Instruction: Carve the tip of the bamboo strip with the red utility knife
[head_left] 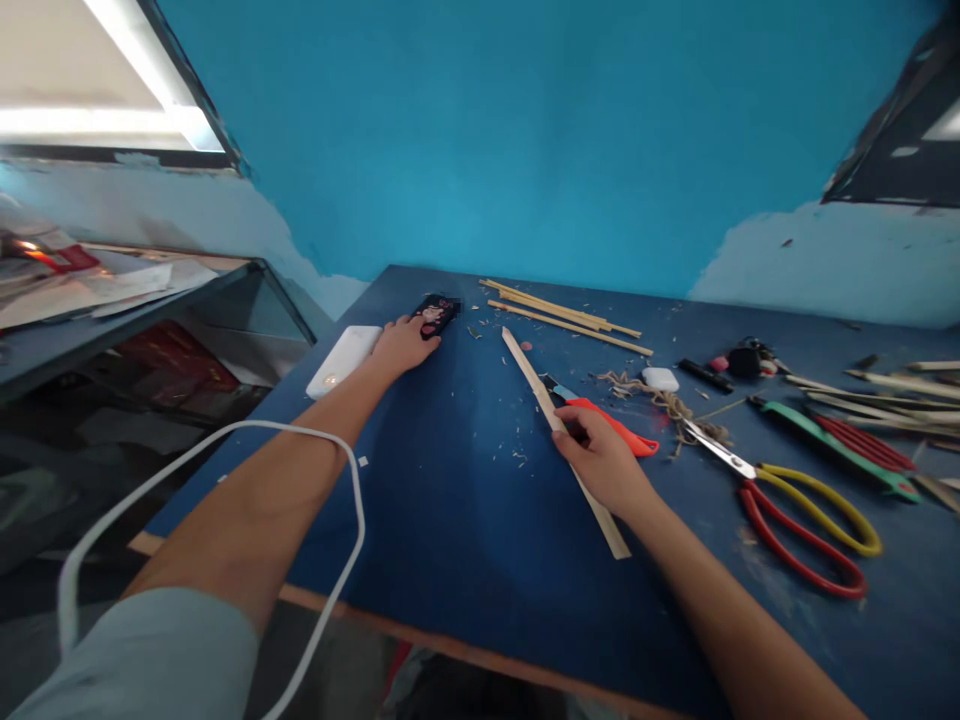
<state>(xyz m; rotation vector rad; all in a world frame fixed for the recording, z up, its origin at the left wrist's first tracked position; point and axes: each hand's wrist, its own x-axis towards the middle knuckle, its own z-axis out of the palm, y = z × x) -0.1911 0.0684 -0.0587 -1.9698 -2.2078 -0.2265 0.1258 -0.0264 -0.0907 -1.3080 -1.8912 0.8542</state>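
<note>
My left hand (407, 343) reaches to the far left of the table, its fingers closed over the near end of a phone (437, 314) in a dark patterned case. Beside that hand lies a white power bank-like slab (346, 360), partly behind my forearm. My right hand (598, 455) grips a flat, pale wooden strip (529, 372) between thumb and fingers, near its middle. The strip slants from upper left to lower right, its far end pointed. Just beyond the right hand is an orange-handled cutter (619, 428), with its dark end partly behind the strip.
Several thin sticks (566, 312) lie at the back of the blue table (450, 520). Rightward are a small white case (660, 379), twine (675, 407), red-and-yellow-handled scissors (795, 510), a green-handled tool (832, 448) and more strips (900, 385). A white cable (217, 437) loops over my left forearm.
</note>
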